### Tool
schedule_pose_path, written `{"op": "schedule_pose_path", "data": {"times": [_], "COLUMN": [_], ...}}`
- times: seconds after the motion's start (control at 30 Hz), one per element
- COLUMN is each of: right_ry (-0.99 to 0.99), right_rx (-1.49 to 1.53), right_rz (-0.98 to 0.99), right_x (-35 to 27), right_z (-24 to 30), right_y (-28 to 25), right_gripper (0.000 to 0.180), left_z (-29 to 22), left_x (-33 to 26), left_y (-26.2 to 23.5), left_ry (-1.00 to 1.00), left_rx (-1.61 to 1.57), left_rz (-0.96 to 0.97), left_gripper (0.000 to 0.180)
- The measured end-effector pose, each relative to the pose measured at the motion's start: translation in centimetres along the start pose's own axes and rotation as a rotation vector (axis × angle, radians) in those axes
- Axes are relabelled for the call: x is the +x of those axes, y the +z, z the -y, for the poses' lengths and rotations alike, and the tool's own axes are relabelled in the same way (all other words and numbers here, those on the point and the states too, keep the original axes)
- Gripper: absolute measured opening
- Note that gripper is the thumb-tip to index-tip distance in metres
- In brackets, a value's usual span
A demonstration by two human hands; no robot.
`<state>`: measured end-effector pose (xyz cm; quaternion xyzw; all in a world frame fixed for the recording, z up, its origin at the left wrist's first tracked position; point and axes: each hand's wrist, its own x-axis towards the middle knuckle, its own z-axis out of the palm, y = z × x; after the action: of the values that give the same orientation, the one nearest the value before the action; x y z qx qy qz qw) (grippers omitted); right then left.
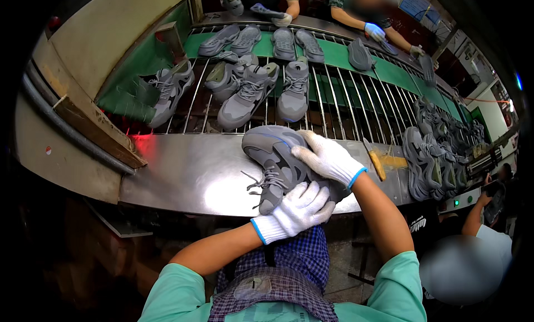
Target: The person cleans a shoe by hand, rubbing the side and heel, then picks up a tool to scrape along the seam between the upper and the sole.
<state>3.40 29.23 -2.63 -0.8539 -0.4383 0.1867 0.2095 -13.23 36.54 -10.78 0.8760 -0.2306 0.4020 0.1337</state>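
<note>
I hold a grey lace-up shoe [272, 155] above the front edge of the steel table, its toe pointing away to the far left. A thin blue line runs along its upper part, and its loose laces hang on the left side. My left hand [300, 208], in a white glove with a blue cuff, wraps round the near end of the shoe. Across the shoe's far right side lies my right hand [329, 158], gloved alike, its thumb and fingers closed against it. The palms and the shoe's underside are hidden.
Beyond the steel tabletop [178, 172] is a rack of metal bars bearing several grey shoes [293, 97]. Loose soles [283, 44] lie on a green belt. A yellow-handled knife [377, 165] rests at right, near stacked shoes [420, 161]. Co-workers handle soles across the line.
</note>
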Motion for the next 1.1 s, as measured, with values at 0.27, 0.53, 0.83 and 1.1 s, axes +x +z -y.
{"op": "schedule_pose_path", "data": {"times": [0.27,0.53,0.83,1.1], "right_ry": [0.006,0.149,0.694,0.521], "right_rx": [0.125,0.295,-0.463,-0.551], "right_rz": [0.262,0.190,-0.350,-0.542], "right_x": [0.8,-4.7,-16.4,-10.9], "right_z": [-0.7,-5.5,-19.6,-16.3], "right_y": [-1.2,-3.7,0.9,0.3], "right_gripper": [0.067,0.056,0.050,0.054], "left_z": [0.5,-1.6,5.5,8.8], "left_x": [-1.2,-3.3,5.8,5.7], "left_y": [0.5,3.7,-4.7,-6.2], "left_ry": [-0.002,-0.174,-0.135,-0.384], "left_rx": [0.014,-0.023,-0.129,0.079], "left_rz": [-0.040,-0.209,0.090,0.733], "left_gripper": [0.037,0.039,0.042,0.095]}}
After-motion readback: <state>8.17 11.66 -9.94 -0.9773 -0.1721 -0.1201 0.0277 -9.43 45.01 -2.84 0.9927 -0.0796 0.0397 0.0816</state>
